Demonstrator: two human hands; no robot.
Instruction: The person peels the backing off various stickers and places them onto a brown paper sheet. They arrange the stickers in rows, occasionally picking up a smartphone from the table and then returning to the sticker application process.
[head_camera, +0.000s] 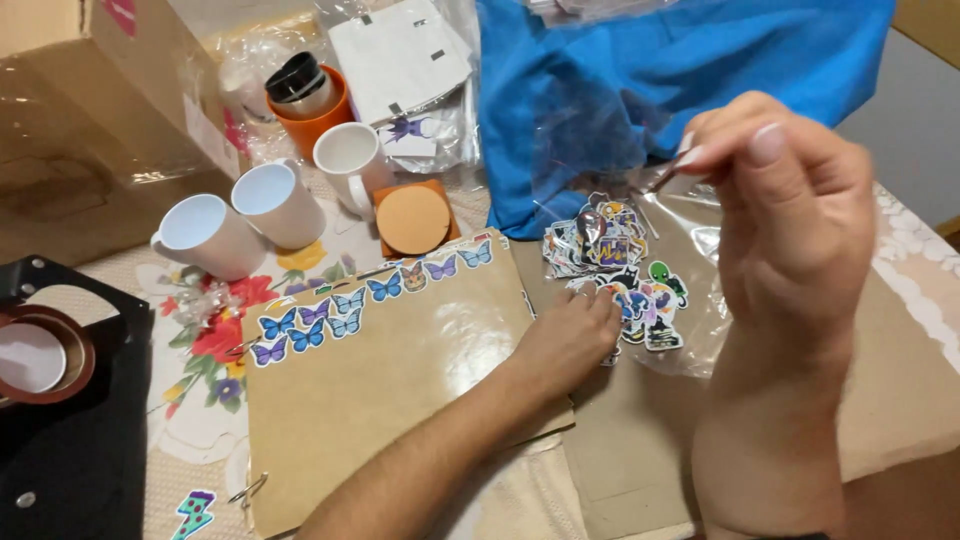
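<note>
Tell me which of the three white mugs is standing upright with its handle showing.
The white mug nearest the round cork coaster, at the right of the three: it stands upright, handle toward the coaster. The other two tilt, mouths facing the camera.

Surface: table (920, 250) under a floral cloth (200, 400)
On it: brown cover (380, 390), three white mugs (275, 200), blue fabric (650, 80), stickers (620, 265), cardboard box (90, 120)

Three white mugs (275, 200), orange cork coaster (413, 219), blue cloth (640, 70), cardboard box (90, 110)
</note>
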